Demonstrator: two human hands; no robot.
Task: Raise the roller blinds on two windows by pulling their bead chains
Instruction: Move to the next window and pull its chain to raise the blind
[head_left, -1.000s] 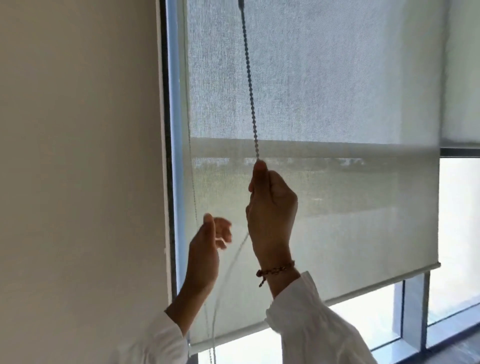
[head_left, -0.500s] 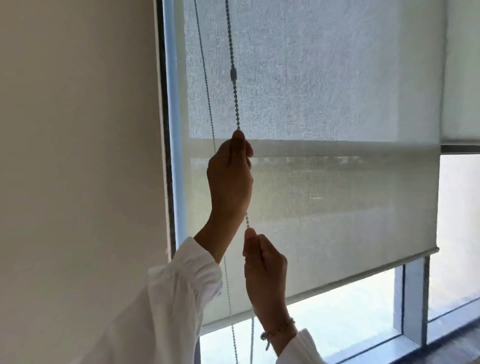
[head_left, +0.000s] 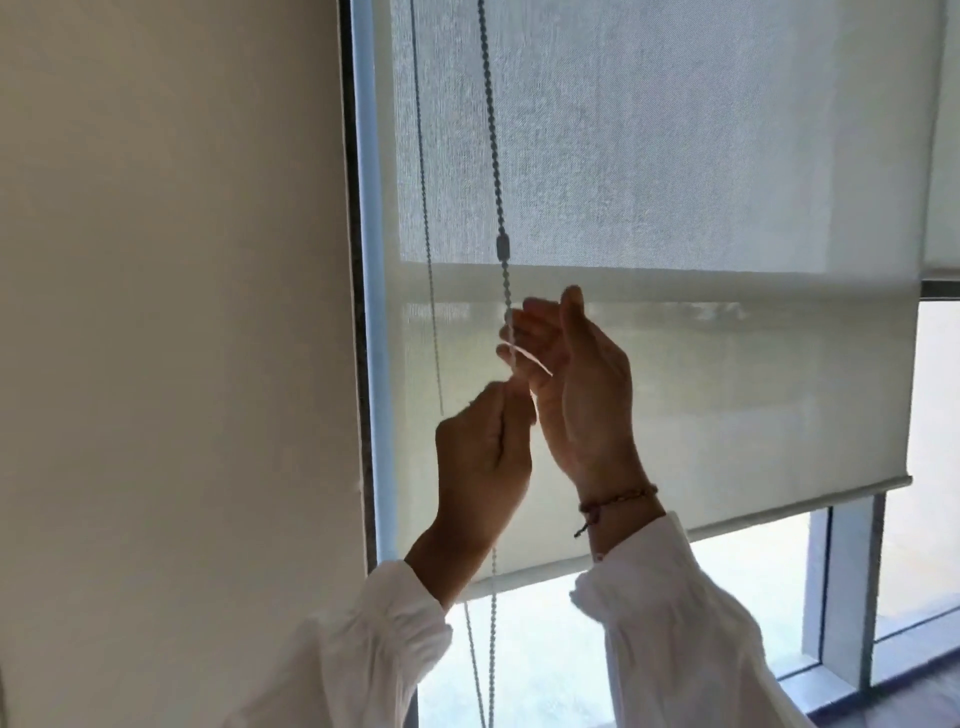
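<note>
**Hand-over-hand swap, blind partly up**

Since half a second ago the hands have traded levels: right was low, now it is the upper one; left has dropped from the top grip to below it. Hem bar looks a touch higher.

Roller blind: grey mesh, covers most of the pane, hem bar well above the sill, bright glass below it. A second blind edge shows far right, higher up.

Bead chain: hangs near-vertical along the left frame, front run with a connector bead just above the hands, thinner back run to its left.

Left hand: closed on the front run, chain exits under the wrist.

Right hand: fingers loose and spread, curling at the chain just above the left; not yet closed on it, as far as I can tell.

Next pull runs straight down the chain axis. Right hand is nearer the fresh chain.
</note>
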